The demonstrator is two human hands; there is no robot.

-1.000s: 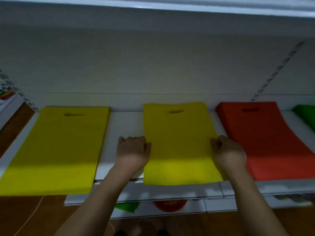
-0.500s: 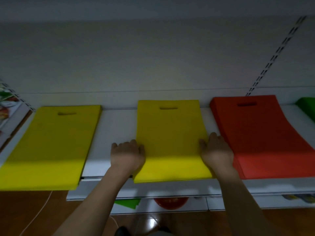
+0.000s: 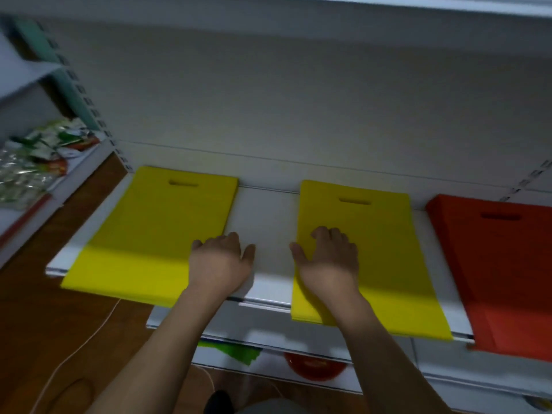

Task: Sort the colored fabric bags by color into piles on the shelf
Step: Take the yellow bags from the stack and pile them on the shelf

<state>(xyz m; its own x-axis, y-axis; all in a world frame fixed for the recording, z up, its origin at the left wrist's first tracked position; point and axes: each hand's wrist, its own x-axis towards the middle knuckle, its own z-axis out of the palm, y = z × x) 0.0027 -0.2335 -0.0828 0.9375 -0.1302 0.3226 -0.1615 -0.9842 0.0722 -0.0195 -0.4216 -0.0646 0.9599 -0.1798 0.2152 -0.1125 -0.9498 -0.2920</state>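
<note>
Yellow bags [image 3: 367, 252] lie under the right hand [image 3: 328, 258], fingers [image 3: 321, 234] curled; left hand [image 3: 221, 261] relaxed.

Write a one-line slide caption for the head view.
Left hand touches one yellow bag pile, right hand rests on another, beside a red pile.
</note>
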